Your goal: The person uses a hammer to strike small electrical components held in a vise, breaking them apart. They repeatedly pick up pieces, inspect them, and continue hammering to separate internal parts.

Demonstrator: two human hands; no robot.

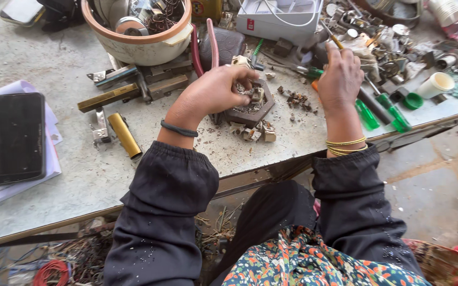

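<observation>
Left hand [219, 89] fingers pinched on a small metal part [256, 96] over the hexagonal dish [250, 108], right hand [339, 79] beside the dish, fist closed around a screwdriver [333, 38], green screwdrivers [385, 110] beyond.

- A single head-worn camera looks steeply down from above the seated person's lap, facing forward across a grey worktable [80, 175] whose near edge runs diagonally through the lower frame.
- The view is close: both dark sleeves rise from the bottom edge, with the left hand [216, 90] and the right hand [340, 77] near the centre, well within arm's reach.
- The far side of the table fills the top of the frame, where a beige bowl [139, 47] is cut off by the upper border.
- To the right, the view drops past the table edge to the concrete floor [430, 180].
- No second view is present to overlap with this one.
</observation>
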